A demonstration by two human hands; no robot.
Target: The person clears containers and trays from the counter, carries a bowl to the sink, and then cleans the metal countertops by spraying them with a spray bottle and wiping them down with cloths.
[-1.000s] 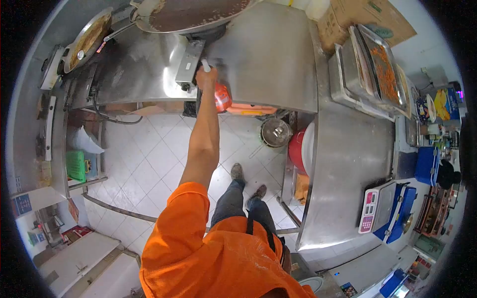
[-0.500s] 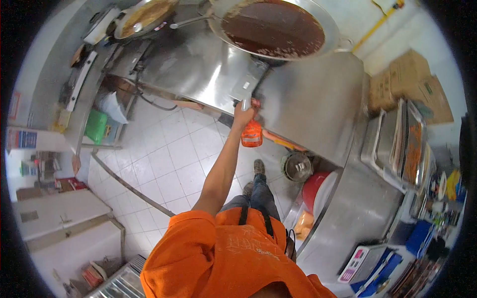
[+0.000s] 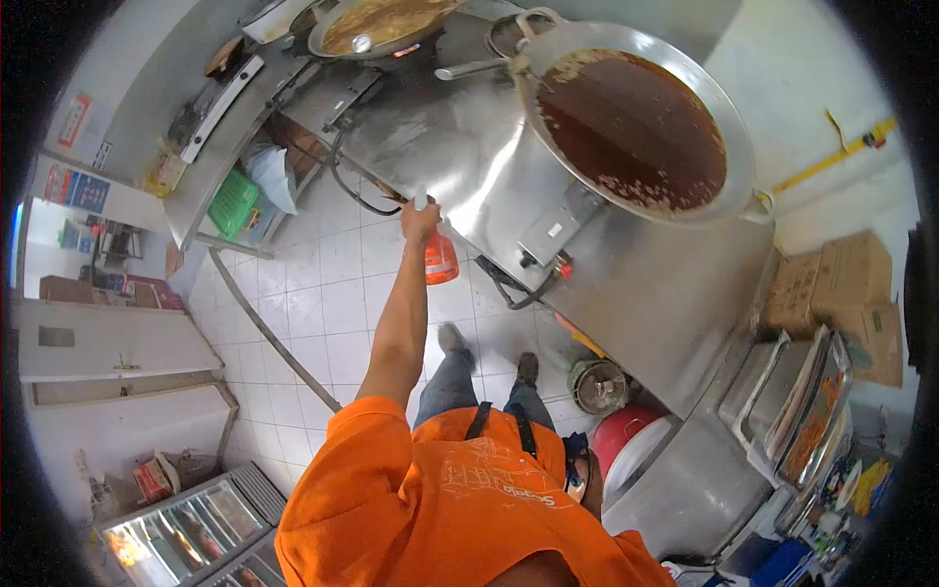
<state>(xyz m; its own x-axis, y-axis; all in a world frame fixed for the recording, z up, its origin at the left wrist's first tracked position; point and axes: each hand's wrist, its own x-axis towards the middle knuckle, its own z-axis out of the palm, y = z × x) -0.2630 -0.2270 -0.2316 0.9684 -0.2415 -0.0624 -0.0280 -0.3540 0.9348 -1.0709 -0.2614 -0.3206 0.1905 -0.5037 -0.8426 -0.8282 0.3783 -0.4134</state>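
Note:
My left hand (image 3: 422, 223) is closed around the neck of a spray bottle (image 3: 441, 260) with orange-red contents and a pale top. It holds the bottle out over the tiled floor, just off the front edge of the steel counter (image 3: 469, 147). To the right of the bottle is a burner control box (image 3: 559, 230) with a knob and a hose. A large wok (image 3: 740, 137) of dark brown liquid stands behind that box. My right arm (image 3: 592, 481) hangs down by my hip, beside something dark blue; its fingers are not clear.
Another wide pan (image 3: 455, 8) with brownish contents stands at the back left. A ribbed hose (image 3: 264, 328) crosses the floor. Below the counter's right part are a metal pot (image 3: 599, 387) and a red basin (image 3: 626, 430). Stacked trays (image 3: 773, 391) and cardboard boxes (image 3: 831, 284) stand at right.
My left hand has swung left with the spray bottle, away from the control box. My view and body have turned left, so the wok appears further right. My feet have shifted.

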